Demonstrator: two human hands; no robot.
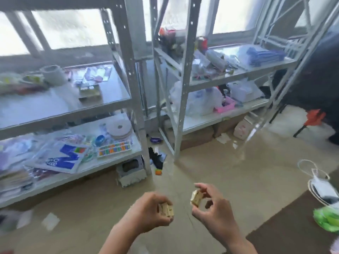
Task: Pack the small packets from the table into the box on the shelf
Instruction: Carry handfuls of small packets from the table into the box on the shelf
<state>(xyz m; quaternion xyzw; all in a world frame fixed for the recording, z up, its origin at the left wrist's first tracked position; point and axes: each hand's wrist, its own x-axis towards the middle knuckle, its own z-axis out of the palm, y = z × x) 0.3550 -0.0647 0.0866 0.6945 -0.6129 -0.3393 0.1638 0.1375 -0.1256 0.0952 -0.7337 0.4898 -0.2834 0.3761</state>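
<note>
Now each hand, left hand [148, 211] and right hand [212, 206], grips small packets [166, 210].

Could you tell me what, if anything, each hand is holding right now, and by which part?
The left hand pinches a small stack of tan packets at one end; the right hand grips another tan packet by its edges between thumb and fingertips.

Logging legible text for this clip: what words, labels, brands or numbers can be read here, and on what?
"M": large blue letter on the white bag on the lower left shelf; the smaller blue characters beside it are too blurred to read.
Small packets in the left hand and right hand: any print is too blurred to read.
Paint palette box: no readable text.
Everything else: blurred, nothing legible.
</note>
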